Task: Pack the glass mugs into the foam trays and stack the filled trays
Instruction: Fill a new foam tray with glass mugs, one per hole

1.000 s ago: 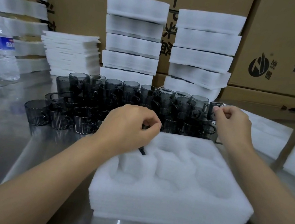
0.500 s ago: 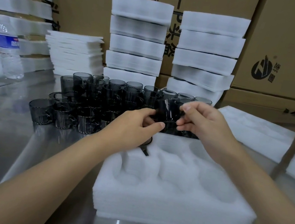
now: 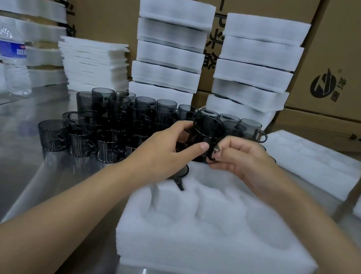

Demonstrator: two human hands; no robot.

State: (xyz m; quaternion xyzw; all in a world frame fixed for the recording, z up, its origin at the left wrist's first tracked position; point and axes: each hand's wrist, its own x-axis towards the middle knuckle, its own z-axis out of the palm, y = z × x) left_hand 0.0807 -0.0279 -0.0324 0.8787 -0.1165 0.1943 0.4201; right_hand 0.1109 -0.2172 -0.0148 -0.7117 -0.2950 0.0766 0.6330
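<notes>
L hand (image 3: pixel 163 152), R hand (image 3: pixel 242 163) grip mug (image 3: pixel 207 133) over tray (image 3: pixel 205 249); mug cluster (image 3: pixel 111 125), stacks (image 3: pixel 168 53) behind.

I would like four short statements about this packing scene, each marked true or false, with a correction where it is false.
1. The left hand and the right hand both hold one dark mug. True.
2. The front foam tray is full of mugs. False: most of its visible pockets are empty.
3. A water bottle stands at the left. True.
4. The dark mug sits in a pocket. False: it is held above the tray's far side.
</notes>
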